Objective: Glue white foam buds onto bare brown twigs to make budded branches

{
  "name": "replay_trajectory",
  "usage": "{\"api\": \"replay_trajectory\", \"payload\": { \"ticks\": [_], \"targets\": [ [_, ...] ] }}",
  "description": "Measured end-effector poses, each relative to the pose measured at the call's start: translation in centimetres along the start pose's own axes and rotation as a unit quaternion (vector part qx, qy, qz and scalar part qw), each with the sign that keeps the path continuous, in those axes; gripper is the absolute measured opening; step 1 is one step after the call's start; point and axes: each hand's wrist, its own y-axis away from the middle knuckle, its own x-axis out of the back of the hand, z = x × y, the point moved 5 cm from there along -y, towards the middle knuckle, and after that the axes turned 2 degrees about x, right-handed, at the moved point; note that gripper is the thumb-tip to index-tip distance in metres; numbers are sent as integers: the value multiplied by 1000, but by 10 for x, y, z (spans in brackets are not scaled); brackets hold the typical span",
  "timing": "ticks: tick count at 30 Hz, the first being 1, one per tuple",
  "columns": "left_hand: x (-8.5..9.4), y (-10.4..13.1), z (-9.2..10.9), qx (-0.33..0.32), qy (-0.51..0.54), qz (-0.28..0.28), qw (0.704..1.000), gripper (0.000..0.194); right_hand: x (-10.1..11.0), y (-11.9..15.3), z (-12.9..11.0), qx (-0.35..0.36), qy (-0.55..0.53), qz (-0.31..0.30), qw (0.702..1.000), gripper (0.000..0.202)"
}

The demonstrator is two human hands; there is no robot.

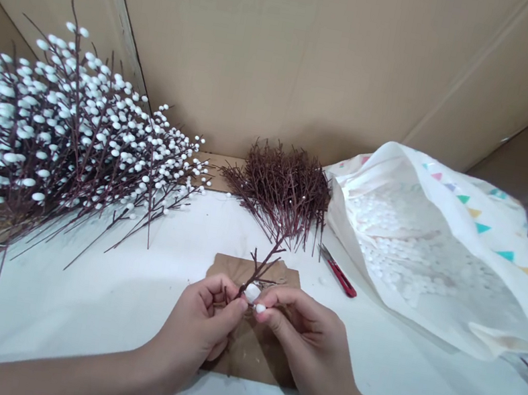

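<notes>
Between finger and thumb, my left hand grips a brown artificial twig whose forked tip points up and away from me. My right hand pinches a small white foam berry against a side shoot of that twig. Just behind the fingertips shows a larger white spot; whether it is a berry or something on the board I cannot tell. Both hands are over a piece of brown cardboard on the white table.
A big heap of twigs with white berries lies at the left. Bare brown twigs are bunched at the back middle. A red utility knife lies beside an open white bag of loose berries. Cardboard walls enclose the back.
</notes>
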Motion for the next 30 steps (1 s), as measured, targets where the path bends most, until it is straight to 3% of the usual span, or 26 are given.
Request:
{"api": "replay_trajectory", "payload": {
  "ticks": [13,30],
  "targets": [
    [-1,1,0,-2,7,2,1000,47,-5,1,7,-62,-108,58,990,7],
    [2,3,-3,-22,0,-3,1000,34,-7,1,5,-61,-109,89,988,9]
  ]
}}
